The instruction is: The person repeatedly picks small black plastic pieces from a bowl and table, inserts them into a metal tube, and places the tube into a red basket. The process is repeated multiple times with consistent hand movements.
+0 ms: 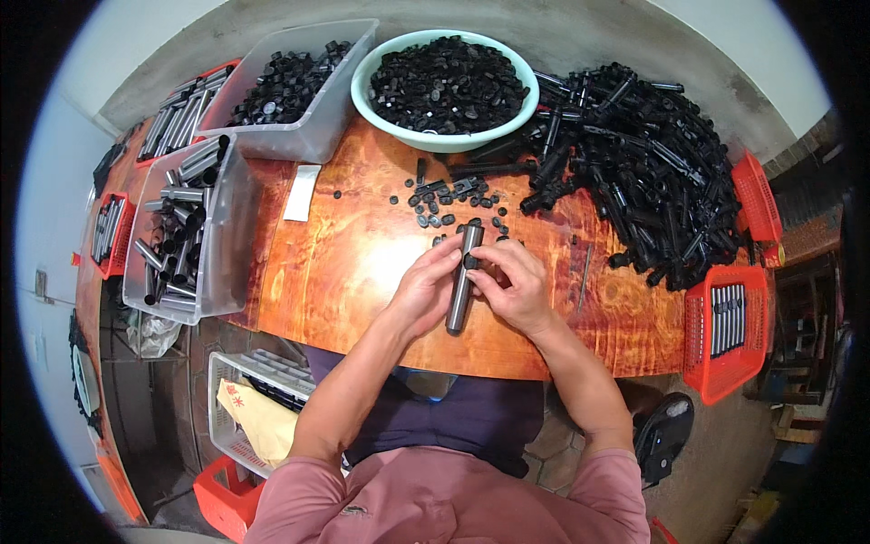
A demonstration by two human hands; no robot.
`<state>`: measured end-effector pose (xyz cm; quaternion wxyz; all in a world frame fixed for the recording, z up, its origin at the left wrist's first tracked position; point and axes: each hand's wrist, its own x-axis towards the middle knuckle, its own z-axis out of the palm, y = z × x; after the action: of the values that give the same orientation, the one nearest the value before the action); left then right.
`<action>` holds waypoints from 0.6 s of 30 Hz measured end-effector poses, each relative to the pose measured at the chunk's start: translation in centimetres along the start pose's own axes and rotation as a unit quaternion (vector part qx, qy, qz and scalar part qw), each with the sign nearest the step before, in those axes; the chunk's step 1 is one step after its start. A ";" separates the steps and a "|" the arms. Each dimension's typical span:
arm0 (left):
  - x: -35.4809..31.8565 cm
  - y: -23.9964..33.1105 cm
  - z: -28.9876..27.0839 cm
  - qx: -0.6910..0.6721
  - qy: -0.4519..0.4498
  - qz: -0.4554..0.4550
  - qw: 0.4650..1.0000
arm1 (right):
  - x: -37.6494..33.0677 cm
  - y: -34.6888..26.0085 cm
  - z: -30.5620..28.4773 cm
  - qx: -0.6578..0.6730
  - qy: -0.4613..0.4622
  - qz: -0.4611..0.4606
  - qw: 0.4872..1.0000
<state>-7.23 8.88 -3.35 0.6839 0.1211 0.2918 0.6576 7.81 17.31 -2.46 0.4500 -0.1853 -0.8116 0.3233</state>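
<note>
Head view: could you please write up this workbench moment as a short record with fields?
Left hand: left hand holds a grey metal tube from the side
Right hand: right hand presses a small black cap against the tube
Surface: wooden table
Loose parts: small black caps scattered beyond the hands
Bowl: green bowl full of black caps
Right pile: heap of black plastic parts
Left bin: clear bin of metal tubes
Far right: red basket with tubes
</note>
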 end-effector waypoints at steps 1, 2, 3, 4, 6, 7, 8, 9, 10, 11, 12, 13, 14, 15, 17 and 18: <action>0.0 -0.2 -0.1 -0.004 -0.001 0.003 1.000 | 0.0 -0.1 -0.1 -0.007 0.003 -0.004 1.000; 0.1 -0.3 -0.2 -0.008 -0.001 0.008 1.000 | 0.1 -0.3 -0.2 -0.026 0.000 -0.012 1.000; 0.1 -0.5 -0.2 -0.012 -0.001 0.012 1.000 | 0.0 -0.3 -0.3 -0.033 0.004 -0.018 0.999; 0.1 -0.5 -0.2 -0.011 -0.007 0.013 1.000 | 0.1 -0.2 -0.2 -0.040 0.008 -0.024 0.999; 0.2 -0.4 -0.1 -0.010 -0.019 0.014 1.000 | 0.0 -0.2 -0.2 -0.048 0.012 -0.024 0.998; 0.1 -0.4 0.2 -0.001 -0.016 0.019 1.000 | 0.0 -0.3 -0.1 -0.050 0.014 -0.017 0.999; 0.0 -0.3 0.5 0.007 -0.014 0.024 1.000 | 0.0 -0.4 -0.1 -0.051 0.016 -0.011 0.999; -0.1 -0.2 0.7 0.015 -0.011 0.029 0.999 | 0.0 -0.4 0.0 -0.050 0.019 -0.015 0.998; -0.1 -0.3 0.6 0.015 -0.007 0.030 0.999 | 0.1 -0.5 0.1 -0.049 0.022 -0.019 0.998; -0.1 -0.3 0.5 0.015 -0.004 0.030 0.999 | 0.1 -0.5 0.1 -0.049 0.026 -0.022 0.998; -0.1 -0.4 0.4 0.015 -0.001 0.030 0.999 | 0.2 -0.5 0.0 -0.049 0.024 -0.021 0.998; -0.1 -0.4 0.3 0.010 -0.004 0.026 1.000 | 0.2 -0.5 0.1 -0.048 0.021 -0.018 0.998; -0.2 -0.3 0.1 0.006 -0.007 0.022 1.000 | 0.1 -0.5 0.1 -0.048 0.018 -0.016 0.999; -0.2 -0.3 0.0 0.002 -0.010 0.018 1.000 | 0.0 -0.4 0.2 -0.043 0.016 -0.008 0.999; -0.1 -0.4 -0.1 0.020 -0.014 0.030 0.999 | -0.2 -0.3 0.3 -0.035 0.011 0.007 0.999; -0.1 -0.4 -0.1 0.030 -0.016 0.036 0.999 | -0.2 -0.2 0.5 -0.036 0.007 0.001 0.999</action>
<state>-6.95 8.73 -3.69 0.6606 0.1623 0.2954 0.6708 7.50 16.87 -2.61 0.4482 -0.2048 -0.8194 0.2929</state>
